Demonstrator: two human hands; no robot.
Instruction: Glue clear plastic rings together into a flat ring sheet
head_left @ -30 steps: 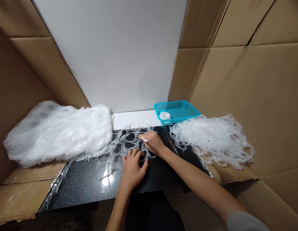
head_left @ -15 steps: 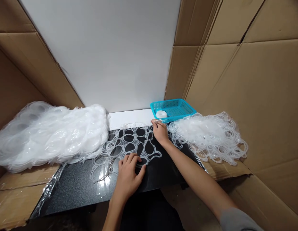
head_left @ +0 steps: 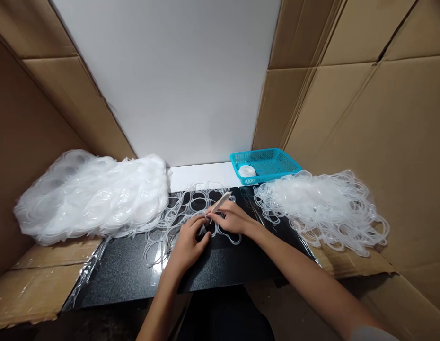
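Observation:
A clear plastic sheet with cut-out ovals [head_left: 186,213] lies on the black glossy table top [head_left: 127,270]. My left hand [head_left: 186,244] rests on the sheet, fingers curled and pressing it down at its near edge. My right hand [head_left: 229,217] is closed in a pinch on a thin white stick [head_left: 220,202] that points up and to the right, its lower tip at the sheet right beside my left fingertips. The two hands almost touch.
A big heap of white plastic sheets [head_left: 92,196] lies at the left, a tangle of clear plastic rings [head_left: 322,203] at the right. A turquoise basket [head_left: 273,161] holding a white round piece [head_left: 247,170] stands behind. Cardboard walls surround the table.
My right hand has come back from the basket with the stick to the sheet's near part, beside my left hand. The left hand has curled its fingers.

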